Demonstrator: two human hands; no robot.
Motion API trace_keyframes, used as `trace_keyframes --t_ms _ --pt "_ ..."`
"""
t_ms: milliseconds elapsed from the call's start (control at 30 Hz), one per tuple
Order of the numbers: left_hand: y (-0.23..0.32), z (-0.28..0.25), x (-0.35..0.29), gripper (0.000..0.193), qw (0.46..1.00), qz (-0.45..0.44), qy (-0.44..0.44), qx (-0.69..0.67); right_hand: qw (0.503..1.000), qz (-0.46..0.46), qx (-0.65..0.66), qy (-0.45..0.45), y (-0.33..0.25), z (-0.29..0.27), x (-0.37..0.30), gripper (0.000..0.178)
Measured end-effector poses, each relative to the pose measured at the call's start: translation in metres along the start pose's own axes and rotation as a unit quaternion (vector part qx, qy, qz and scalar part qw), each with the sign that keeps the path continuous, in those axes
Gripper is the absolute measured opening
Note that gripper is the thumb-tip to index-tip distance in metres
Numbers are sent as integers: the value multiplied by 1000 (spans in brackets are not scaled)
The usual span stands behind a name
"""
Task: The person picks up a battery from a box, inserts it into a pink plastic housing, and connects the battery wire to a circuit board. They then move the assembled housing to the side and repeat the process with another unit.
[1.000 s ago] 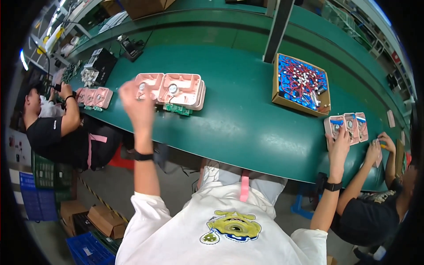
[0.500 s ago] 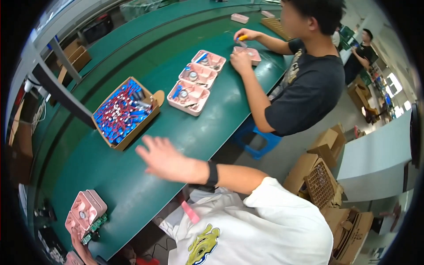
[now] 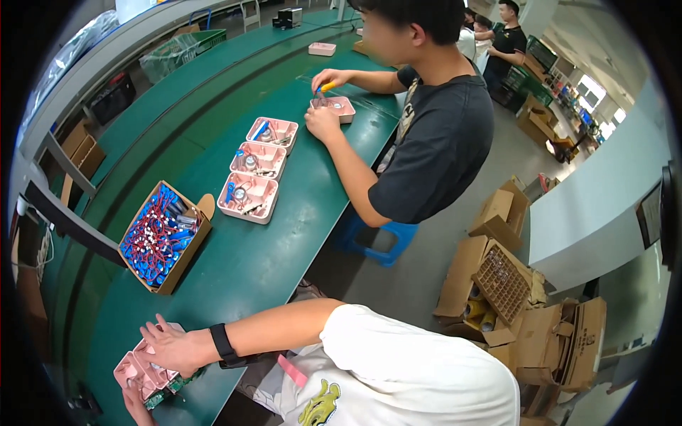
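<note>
Two pink plastic cases (image 3: pixel 130 371) sit side by side at the lower left of the green table, with green circuit boards (image 3: pixel 170 388) along their near side. My right hand (image 3: pixel 174 349), fingers spread, is over the right-hand case and hides much of its inside; whether it presses on it I cannot tell. My left hand (image 3: pixel 137 406) comes up from the lower edge and grips the near edge of the left case, its fingers partly hidden. Beyond them stands a cardboard box (image 3: pixel 186 264) of blue cylindrical cells with red wires and white connectors.
Several open pink cases (image 3: pixel 247 206) with wired parts stand in a row mid-table. Beside them a co-worker (image 3: pixel 433 135) in a dark shirt holds a yellow-handled tool (image 3: pixel 327 86) at another pink case. A blue stool (image 3: pixel 380 241) and cardboard cartons (image 3: pixel 490 284) are on the floor.
My right hand has moved from above the middle of the table leftward and nearer, onto the pink cases. My left hand stays at the cases. The whole view has shifted.
</note>
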State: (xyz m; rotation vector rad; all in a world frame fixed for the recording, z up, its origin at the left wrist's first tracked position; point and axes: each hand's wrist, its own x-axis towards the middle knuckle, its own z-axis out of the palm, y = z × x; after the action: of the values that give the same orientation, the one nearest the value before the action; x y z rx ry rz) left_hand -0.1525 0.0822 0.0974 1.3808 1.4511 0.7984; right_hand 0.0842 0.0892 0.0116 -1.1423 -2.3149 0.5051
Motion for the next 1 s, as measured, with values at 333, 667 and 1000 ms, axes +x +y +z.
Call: trace_keyframes --t_ms 333,667,1000 --pt "-45 -32 12 43 948 42 185 254 998 13 31 62 -18 -61 -39 95" --pt "-33 174 -61 42 990 120 56 -37 934 309 -72 163 5 -91 -133 53" --pt "-68 221 -22 54 982 71 -77 -157 940 282 -119 148 8 -68 -153 64"
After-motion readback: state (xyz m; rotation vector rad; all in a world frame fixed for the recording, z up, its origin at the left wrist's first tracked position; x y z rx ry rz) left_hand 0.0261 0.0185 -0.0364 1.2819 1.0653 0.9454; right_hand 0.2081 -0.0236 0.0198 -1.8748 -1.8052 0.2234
